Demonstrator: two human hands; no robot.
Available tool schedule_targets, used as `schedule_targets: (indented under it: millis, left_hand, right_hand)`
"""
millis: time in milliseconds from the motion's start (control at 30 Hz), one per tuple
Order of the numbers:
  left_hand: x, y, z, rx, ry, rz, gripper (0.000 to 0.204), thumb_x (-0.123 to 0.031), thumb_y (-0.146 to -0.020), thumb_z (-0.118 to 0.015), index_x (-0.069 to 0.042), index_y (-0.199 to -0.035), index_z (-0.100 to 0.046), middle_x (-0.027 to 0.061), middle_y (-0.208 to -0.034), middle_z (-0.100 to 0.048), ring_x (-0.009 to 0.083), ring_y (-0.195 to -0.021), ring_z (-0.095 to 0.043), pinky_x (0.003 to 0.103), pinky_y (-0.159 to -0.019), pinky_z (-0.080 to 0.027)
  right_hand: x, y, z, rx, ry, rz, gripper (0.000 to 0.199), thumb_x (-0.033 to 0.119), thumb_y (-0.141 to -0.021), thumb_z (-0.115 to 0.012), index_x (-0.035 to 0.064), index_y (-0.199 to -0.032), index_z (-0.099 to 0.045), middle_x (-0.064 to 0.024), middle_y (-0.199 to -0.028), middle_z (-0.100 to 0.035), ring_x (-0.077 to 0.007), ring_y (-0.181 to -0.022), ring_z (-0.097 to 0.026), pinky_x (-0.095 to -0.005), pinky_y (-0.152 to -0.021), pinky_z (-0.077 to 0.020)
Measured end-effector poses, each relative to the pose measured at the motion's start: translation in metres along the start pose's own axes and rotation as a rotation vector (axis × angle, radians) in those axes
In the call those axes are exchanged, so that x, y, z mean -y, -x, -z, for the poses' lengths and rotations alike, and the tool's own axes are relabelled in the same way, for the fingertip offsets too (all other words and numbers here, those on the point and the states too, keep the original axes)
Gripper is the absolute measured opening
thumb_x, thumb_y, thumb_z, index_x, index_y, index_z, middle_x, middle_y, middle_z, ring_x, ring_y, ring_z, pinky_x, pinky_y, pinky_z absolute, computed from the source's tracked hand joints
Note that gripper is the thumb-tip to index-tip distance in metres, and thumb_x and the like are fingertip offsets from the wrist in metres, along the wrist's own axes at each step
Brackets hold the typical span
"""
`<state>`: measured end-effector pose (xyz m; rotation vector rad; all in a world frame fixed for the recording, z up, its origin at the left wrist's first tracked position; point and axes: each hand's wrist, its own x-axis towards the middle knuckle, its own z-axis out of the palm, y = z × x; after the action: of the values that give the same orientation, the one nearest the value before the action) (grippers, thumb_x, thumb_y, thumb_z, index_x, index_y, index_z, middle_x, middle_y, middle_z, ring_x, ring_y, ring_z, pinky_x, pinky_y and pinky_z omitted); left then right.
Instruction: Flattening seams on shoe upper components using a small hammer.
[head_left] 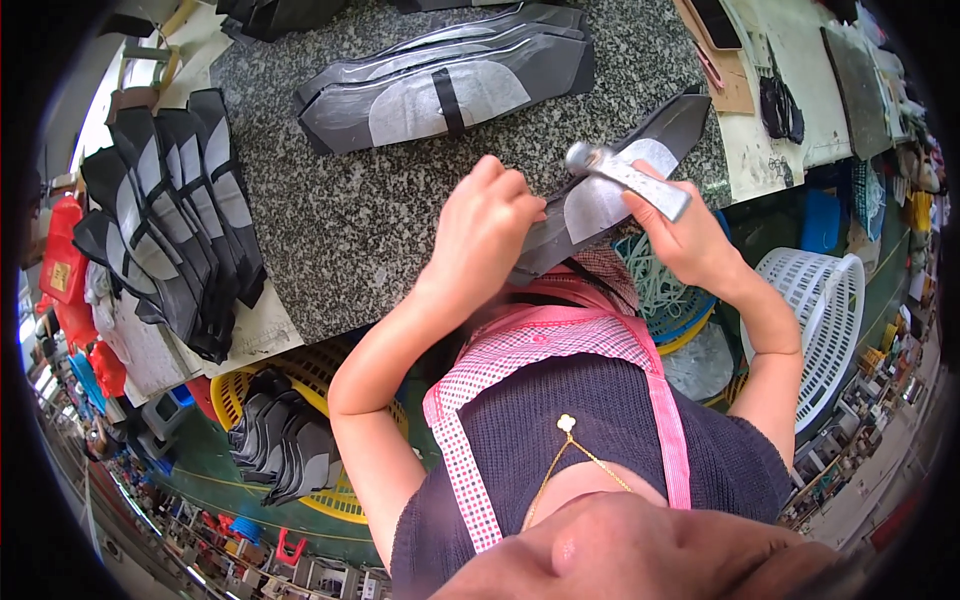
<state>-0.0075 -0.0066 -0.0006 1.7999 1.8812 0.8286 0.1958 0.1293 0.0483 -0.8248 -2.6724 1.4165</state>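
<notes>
My right hand [690, 240] is closed around a metal hammer [640, 185], whose round face points left over a dark leather-like panel [683, 122]. That panel lies slantwise near the slab's front edge, with a pale grey patch [592, 208] at its middle. My left hand [482, 228] is closed, fingers curled in a pinch at the panel's far-left edge; the fingertips are partly hidden. Beyond my hands, a stack of similar panels [420, 108] is held by a black band [447, 100]. Everything rests on a speckled granite slab [330, 225].
Banded bundles of panels [185, 215] lie at the left, and more panels [280, 440] fill a yellow basket [335, 500] below. A white basket [835, 330] stands at the right. A phone [716, 22] lies at the far right, near a black tangle [780, 108].
</notes>
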Motion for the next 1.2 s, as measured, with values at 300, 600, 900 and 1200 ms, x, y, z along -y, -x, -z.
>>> schedule_targets:
  millis: [300,600,900,1200]
  left_hand:
    - [0.008,0.008,0.007,-0.030,-0.067,-0.131,0.018,-0.009,-0.073,-0.073,-0.005,-0.090,-0.073,0.0041,-0.088,-0.064,0.0228,-0.087,-0.057,0.035,-0.072,-0.048]
    - [0.018,0.017,0.009,-0.059,-0.060,-0.158,0.019,-0.014,-0.077,-0.071,-0.005,-0.094,-0.074,0.0000,-0.087,-0.060,0.0194,-0.088,-0.056,0.033,-0.071,-0.044]
    - [0.014,0.034,0.005,-0.254,-0.198,-0.162,0.019,-0.020,-0.071,-0.082,-0.011,-0.086,-0.075,-0.0041,-0.084,-0.067,0.0181,-0.084,-0.057,0.035,-0.072,-0.042]
    - [0.009,0.048,-0.003,-0.286,-0.005,0.087,0.014,-0.015,-0.071,-0.084,-0.010,-0.081,-0.075,-0.0013,-0.079,-0.067,0.0206,-0.079,-0.056,0.036,-0.069,-0.042]
  right_hand:
    - [0.009,-0.004,0.003,0.174,0.096,0.022,0.012,0.007,-0.092,-0.052,0.0004,-0.102,-0.051,-0.0246,-0.072,-0.060,-0.0477,-0.071,-0.062,-0.0539,-0.061,-0.0479]
    - [0.013,0.001,-0.014,0.243,0.173,0.018,0.022,0.007,-0.088,-0.057,0.0018,-0.108,-0.049,-0.0252,-0.074,-0.062,-0.0474,-0.075,-0.063,-0.0545,-0.065,-0.0488]
    - [0.010,0.003,-0.023,0.240,0.050,-0.023,0.022,0.007,-0.088,-0.055,0.0010,-0.109,-0.051,-0.0257,-0.077,-0.063,-0.0480,-0.078,-0.063,-0.0533,-0.065,-0.0489]
    - [0.018,-0.006,-0.016,-0.016,0.107,0.371,0.024,0.011,-0.089,-0.058,0.0007,-0.110,-0.052,-0.0229,-0.073,-0.061,-0.0476,-0.077,-0.061,-0.0498,-0.064,-0.0477]
